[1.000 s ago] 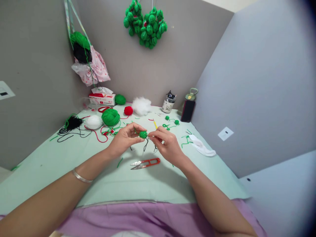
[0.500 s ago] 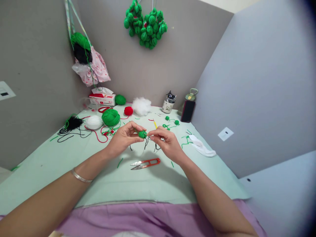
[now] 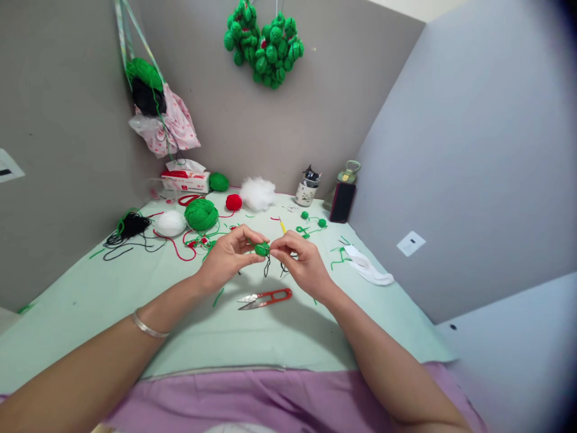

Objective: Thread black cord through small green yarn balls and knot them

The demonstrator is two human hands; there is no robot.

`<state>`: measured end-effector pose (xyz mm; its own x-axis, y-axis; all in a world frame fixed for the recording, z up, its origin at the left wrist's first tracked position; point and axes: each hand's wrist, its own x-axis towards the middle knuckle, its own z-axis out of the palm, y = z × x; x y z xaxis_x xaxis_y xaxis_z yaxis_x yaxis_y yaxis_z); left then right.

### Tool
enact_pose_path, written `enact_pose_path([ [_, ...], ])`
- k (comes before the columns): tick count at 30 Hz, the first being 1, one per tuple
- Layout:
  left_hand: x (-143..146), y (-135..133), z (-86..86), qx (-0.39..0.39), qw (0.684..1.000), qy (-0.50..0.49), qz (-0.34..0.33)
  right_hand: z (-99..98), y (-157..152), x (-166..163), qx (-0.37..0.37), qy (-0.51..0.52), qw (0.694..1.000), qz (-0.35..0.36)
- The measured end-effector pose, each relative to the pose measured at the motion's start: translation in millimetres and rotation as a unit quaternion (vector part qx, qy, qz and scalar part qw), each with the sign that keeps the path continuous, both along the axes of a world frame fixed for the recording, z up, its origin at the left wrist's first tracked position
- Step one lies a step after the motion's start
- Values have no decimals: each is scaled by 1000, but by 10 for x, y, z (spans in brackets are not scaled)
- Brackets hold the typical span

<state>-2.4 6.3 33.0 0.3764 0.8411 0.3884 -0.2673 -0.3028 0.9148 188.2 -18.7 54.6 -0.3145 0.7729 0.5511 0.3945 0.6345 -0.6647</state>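
My left hand [image 3: 228,255] is closed, its thumb and fingers pinching a small green crocheted ball [image 3: 261,249]. Against the ball's right side, the fingertips of my right hand [image 3: 300,261] are pinched together; what is between them is too small to make out. A black yarn end [image 3: 267,266] dangles under the ball, between the two hands. On the table below lie thread snips [image 3: 270,297] with a red handle, blades pointing left. Just beyond my right hand is a yellow-handled tool [image 3: 282,227], partly hidden.
Left of my hands are a green yarn ball [image 3: 201,214], a white yarn ball [image 3: 170,223] and black yarn [image 3: 134,226]. Behind are a red ball [image 3: 233,202], white stuffing [image 3: 258,193] and a tissue box [image 3: 186,181]. A phone [image 3: 342,202] leans on a bottle at right.
The green ball has turned slightly in my left fingers. Both hands have shifted only slightly, with my right fingertips still at the ball's right side.
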Motion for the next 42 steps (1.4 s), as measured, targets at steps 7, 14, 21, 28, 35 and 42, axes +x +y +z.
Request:
enact_pose_path([
  [7,-35,34,13,2,999,-6,33,9,5,67,-11,-22,1000,11],
  [14,-33,44,1,9,999,-2,46,25,-22,65,-28,-37,999,18],
  [21,-4,10,2,6,998,-8,55,4,-10,26,-13,-14,1000,15],
  [28,11,-21,37,-13,998,-2,56,-36,-6,-3,-26,16,1000,4],
  [35,21,-33,33,-23,999,7,46,-35,5,-13,-25,30,999,3],
  [42,32,-52,-14,-14,999,30,20,-9,-13,-24,-18,24,1000,-1],
])
